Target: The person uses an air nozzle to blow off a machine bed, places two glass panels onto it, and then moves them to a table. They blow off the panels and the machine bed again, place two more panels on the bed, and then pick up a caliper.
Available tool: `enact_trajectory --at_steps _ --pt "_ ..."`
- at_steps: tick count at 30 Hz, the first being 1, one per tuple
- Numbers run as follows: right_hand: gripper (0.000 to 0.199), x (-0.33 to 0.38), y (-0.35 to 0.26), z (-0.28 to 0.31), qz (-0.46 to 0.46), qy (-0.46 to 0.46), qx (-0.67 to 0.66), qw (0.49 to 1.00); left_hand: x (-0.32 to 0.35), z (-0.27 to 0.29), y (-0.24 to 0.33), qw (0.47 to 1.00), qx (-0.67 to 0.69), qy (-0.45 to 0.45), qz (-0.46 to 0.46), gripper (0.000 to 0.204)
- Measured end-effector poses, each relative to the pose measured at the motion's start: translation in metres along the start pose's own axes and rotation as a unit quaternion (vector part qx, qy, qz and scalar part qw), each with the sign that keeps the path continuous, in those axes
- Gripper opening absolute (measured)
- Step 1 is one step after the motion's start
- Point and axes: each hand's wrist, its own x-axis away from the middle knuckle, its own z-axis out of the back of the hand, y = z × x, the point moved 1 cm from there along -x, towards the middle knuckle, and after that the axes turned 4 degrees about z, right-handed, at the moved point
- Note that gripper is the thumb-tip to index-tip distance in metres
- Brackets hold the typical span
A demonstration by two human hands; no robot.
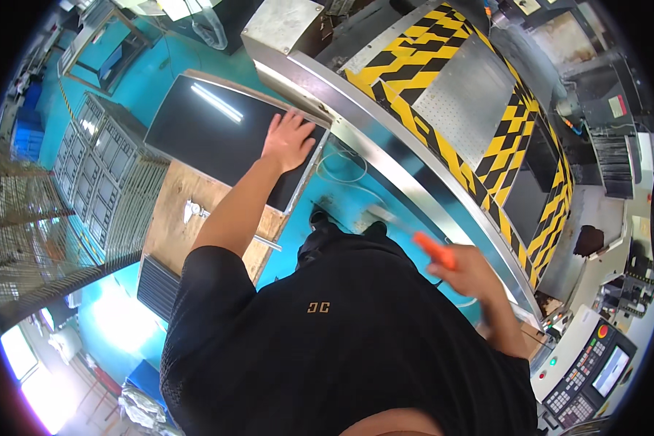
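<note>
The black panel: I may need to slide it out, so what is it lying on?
The black panel rests on a wooden board, with the left hand flat on its near corner. Whatever lies beneath the panel's middle is covered.

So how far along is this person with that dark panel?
Already done, it seems: the dark panel lies flat on the wooden table, beside racks of similar panels. In hand: the left hand rests flat on the panel's corner, and the right hand holds an orange-handled tool, blurred. Left: the tool has not yet touched the panel.
</note>
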Motion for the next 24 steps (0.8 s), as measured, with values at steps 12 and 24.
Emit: enact_trajectory --at_steps 12,24 --pt "0.048 0.208 0.341 -0.024 -0.323 0.505 0.013 0.800 -0.050 0.030 0.022 0.974 0.002 -0.228 -0.010 0.035" --pt "0.063 0.177 0.344 -0.201 -0.507 0.196 -0.259 0.799 -0.087 0.017 0.029 0.943 -0.048 -0.322 -0.071 0.033"
